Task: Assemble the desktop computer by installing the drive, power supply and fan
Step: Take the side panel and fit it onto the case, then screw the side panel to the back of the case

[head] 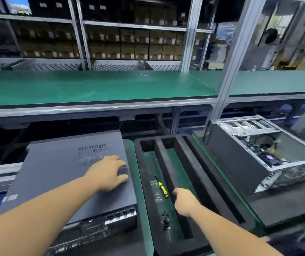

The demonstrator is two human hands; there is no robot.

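A closed black desktop case (59, 172) lies flat at the left, rear ports toward me. My left hand (109, 174) rests on its top panel with fingers spread, near the right edge. A black foam tray (199, 174) with long slots sits in the middle. In its left slot lie a yellow-and-black screwdriver (163, 189) and several small dark screws (165, 221). My right hand (184, 200) hovers over that slot just right of the screwdriver, fingers loosely curled, holding nothing. A second case (255, 159) lies open at the right, with cables and parts visible inside.
A long green-matted shelf (111, 87) runs across above the work surface. Metal uprights (234, 58) stand at the right centre. Racks of cardboard boxes (129, 43) fill the background. A black mat (286, 206) lies under the open case.
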